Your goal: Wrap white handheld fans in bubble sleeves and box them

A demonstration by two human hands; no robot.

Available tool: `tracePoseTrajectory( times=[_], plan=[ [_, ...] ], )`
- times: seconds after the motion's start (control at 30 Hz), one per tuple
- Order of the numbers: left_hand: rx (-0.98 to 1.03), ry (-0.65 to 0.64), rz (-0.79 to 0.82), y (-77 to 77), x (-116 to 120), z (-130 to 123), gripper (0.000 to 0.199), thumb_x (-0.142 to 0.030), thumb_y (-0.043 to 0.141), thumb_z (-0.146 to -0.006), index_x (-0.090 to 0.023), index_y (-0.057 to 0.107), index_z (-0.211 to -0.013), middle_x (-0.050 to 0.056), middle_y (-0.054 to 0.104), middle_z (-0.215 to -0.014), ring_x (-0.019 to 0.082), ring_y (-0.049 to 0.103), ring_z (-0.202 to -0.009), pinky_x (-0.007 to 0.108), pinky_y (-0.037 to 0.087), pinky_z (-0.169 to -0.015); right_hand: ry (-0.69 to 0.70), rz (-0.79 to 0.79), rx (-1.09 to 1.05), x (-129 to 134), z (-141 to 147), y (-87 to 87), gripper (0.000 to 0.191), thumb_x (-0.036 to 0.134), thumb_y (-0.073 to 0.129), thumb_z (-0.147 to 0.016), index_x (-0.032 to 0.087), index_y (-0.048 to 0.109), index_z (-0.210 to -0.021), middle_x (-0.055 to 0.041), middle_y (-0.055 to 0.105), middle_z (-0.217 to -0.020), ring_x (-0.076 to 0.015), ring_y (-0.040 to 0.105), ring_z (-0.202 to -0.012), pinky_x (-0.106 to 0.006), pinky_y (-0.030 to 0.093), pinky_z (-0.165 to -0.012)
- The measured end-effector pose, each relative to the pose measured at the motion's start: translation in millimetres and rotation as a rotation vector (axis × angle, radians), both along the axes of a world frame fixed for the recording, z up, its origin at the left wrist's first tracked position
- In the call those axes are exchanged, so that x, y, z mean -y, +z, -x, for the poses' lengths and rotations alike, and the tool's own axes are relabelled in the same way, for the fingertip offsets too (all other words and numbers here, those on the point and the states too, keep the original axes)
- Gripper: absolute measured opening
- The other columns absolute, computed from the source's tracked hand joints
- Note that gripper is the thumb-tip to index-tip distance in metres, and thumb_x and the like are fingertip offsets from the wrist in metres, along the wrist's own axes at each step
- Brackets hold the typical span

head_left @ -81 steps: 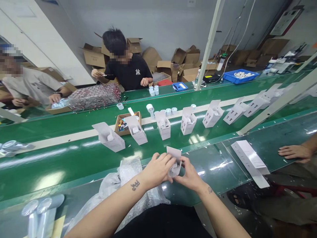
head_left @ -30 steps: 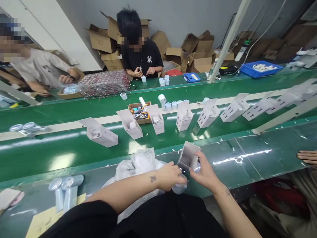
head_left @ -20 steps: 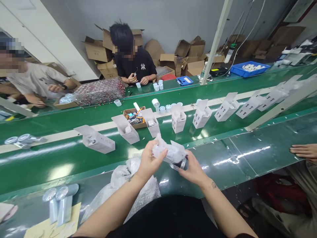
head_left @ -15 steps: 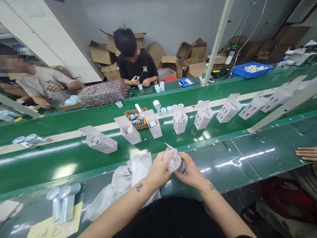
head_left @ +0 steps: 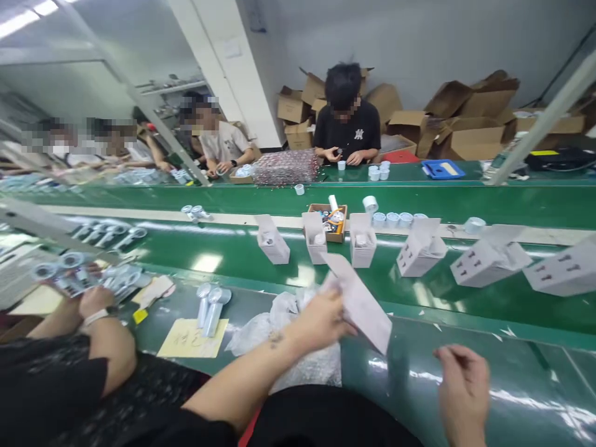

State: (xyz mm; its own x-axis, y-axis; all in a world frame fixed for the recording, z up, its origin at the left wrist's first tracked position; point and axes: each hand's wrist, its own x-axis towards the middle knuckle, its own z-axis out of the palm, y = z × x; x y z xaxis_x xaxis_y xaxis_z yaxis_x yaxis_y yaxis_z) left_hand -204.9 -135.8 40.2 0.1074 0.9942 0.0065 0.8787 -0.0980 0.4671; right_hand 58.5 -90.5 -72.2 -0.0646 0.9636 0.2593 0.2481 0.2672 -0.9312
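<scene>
Left hand (head_left: 321,320) at centre frame is pinched shut on a white box (head_left: 361,307), gripping it near the upper flap so the long body slants down toward the lower right, clear of the bench (head_left: 410,372). The right hand (head_left: 463,388) hangs low right, fingers loosely curled and open, nothing in it, well apart from the box. Just under the left wrist sits a heap of bubble wrap (head_left: 284,338), crumpled against the bench edge.

Good handling here, I'd say, means a grip on the box's side walls, not the flap, which would fold under the load. Bringing the free hand up under the low end would level it and stop the contents sliding out.

Beyond, on the green belt (head_left: 233,248), a row of open boxes (head_left: 363,248) stands upright with flaps raised, well apart from the held one; matching that stance looks like the standard to aim at. At lower left two small silver fans (head_left: 209,307) lie on a yellow sheet (head_left: 193,338), and a neighbour's hand (head_left: 95,301) works beside them.
</scene>
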Motion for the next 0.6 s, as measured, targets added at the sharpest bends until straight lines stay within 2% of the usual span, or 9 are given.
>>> tracePoseTrajectory(
  times=[0.03, 0.07, 0.13, 0.2, 0.23, 0.3, 0.4, 0.5, 0.6],
  plan=[
    [0.084, 0.101, 0.011, 21.0, 13, 32, 0.034, -0.036, 0.068, -0.077, -0.027, 0.065, -0.110, 0.006, 0.066, -0.116, 0.023, 0.061, -0.110, 0.034, 0.050, -0.094, 0.121, -0.042, 0.099, 5, 15, -0.2, 0.021, 0.031, 0.050, -0.089, 0.024, 0.057, -0.107, -0.0104, 0.062, -0.098, -0.0282, 0.064, -0.094, -0.051, 0.056, -0.083],
    [0.122, 0.211, 0.028, 41.8, 27, 66, 0.036, -0.036, 0.070, -0.075, -0.026, 0.065, -0.110, 0.005, 0.068, -0.113, 0.024, 0.062, -0.107, 0.035, 0.051, -0.093, 0.340, -0.092, 0.209, 11, 36, 0.3, 0.021, 0.030, 0.054, -0.086, 0.026, 0.060, -0.106, -0.0107, 0.064, -0.102, -0.0298, 0.063, -0.097, -0.050, 0.056, -0.083],
    [0.054, 0.476, 0.066, 76.5, 52, 133, 0.045, -0.036, 0.075, -0.067, -0.023, 0.065, -0.109, 0.003, 0.070, -0.104, 0.025, 0.065, -0.099, 0.037, 0.053, -0.088, 0.880, -0.244, 0.339, 28, 90, 3.7, 0.039, 0.025, 0.058, -0.082, 0.037, 0.059, -0.119, -0.0061, 0.058, -0.129, -0.0336, 0.055, -0.117, -0.054, 0.050, -0.095],
    [-0.130, 0.707, 0.121, 95.5, 71, 190, 0.046, -0.034, 0.076, -0.064, -0.022, 0.066, -0.107, 0.002, 0.071, -0.099, 0.026, 0.066, -0.093, 0.037, 0.052, -0.084, 1.260, -0.404, 0.401, 47, 148, 7.2, 0.057, 0.025, 0.066, -0.077, 0.049, 0.051, -0.127, 0.0056, 0.043, -0.146, -0.0389, 0.040, -0.132, -0.068, 0.031, -0.106],
    [-0.230, 0.788, 0.150, 98.4, 77, 214, 0.047, -0.033, 0.076, -0.063, -0.023, 0.065, -0.108, 0.002, 0.071, -0.097, 0.027, 0.066, -0.091, 0.037, 0.052, -0.083, 1.395, -0.454, 0.405, 56, 173, 7.4, 0.059, 0.028, 0.070, -0.076, 0.051, 0.051, -0.127, 0.0093, 0.040, -0.148, -0.0389, 0.033, -0.136, -0.070, 0.022, -0.109],
    [-0.441, 0.873, 0.204, 93.0, 83, 253, 0.045, -0.033, 0.074, -0.065, -0.023, 0.065, -0.109, 0.004, 0.071, -0.097, 0.029, 0.065, -0.093, 0.037, 0.051, -0.082, 1.528, -0.468, 0.424, 71, 210, 1.7, 0.054, 0.033, 0.075, -0.072, 0.050, 0.058, -0.120, 0.0121, 0.044, -0.145, -0.0382, 0.028, -0.139, -0.069, 0.012, -0.112],
    [-0.611, 0.862, 0.240, 68.5, 81, 296, 0.043, -0.033, 0.071, -0.068, -0.022, 0.064, -0.109, 0.008, 0.070, -0.102, 0.031, 0.063, -0.098, 0.037, 0.049, -0.083, 1.547, -0.364, 0.518, 78, 228, -23.0, 0.050, 0.038, 0.078, -0.069, 0.048, 0.063, -0.115, 0.0103, 0.051, -0.139, -0.0387, 0.029, -0.138, -0.068, 0.011, -0.112],
    [-0.535, 0.820, 0.220, 38.3, 70, 330, 0.047, -0.033, 0.070, -0.069, -0.019, 0.061, -0.113, 0.010, 0.068, -0.107, 0.030, 0.062, -0.101, 0.034, 0.049, -0.084, 1.586, -0.282, 0.614, 73, 221, -51.9, 0.063, 0.043, 0.077, -0.067, 0.049, 0.054, -0.126, 0.0084, 0.046, -0.144, -0.0391, 0.029, -0.138, -0.068, 0.007, -0.112],
    [-0.457, 0.753, 0.200, 5.6, 47, 354, 0.049, -0.031, 0.069, -0.072, -0.016, 0.058, -0.117, 0.011, 0.066, -0.112, 0.028, 0.061, -0.105, 0.032, 0.048, -0.087, 1.637, -0.251, 0.682, 69, 216, -68.6, 0.065, 0.049, 0.071, -0.071, 0.047, 0.048, -0.132, 0.0056, 0.040, -0.148, -0.0385, 0.025, -0.140, -0.066, 0.002, -0.112]
  ],
)
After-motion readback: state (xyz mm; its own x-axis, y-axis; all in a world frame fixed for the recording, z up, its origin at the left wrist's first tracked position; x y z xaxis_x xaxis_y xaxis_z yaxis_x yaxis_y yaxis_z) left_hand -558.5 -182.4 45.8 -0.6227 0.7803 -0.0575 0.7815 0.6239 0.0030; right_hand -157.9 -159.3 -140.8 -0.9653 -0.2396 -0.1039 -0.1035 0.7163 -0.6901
